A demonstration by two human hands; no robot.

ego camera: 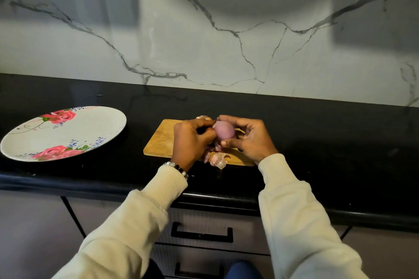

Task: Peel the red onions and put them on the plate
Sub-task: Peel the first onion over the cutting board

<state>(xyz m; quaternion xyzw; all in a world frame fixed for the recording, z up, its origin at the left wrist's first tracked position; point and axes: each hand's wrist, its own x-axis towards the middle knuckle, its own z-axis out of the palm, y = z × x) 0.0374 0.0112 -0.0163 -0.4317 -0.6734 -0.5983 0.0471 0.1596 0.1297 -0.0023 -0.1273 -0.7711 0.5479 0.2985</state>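
Black worktop (317, 133) under marbled wall: the right hand (247, 137) grips the onion (223, 129) over the board (162, 140), the left hand (191, 138) just beside it pinches skin, and the plate (90, 127) lies well left of the left hand.

Dim, uneven kitchen light with wide-angle bending

Soft light is falling from above and behind, throwing broad grey shadows across the marble wall (226, 36) and leaving the black counter (317, 142) nearly featureless. A faint sheen is showing along the counter's front edge. The plate (68, 133) is catching the most light. Straight lines are curving toward the frame's edges, and the sleeves (306, 222) near the bottom are looking slightly soft.
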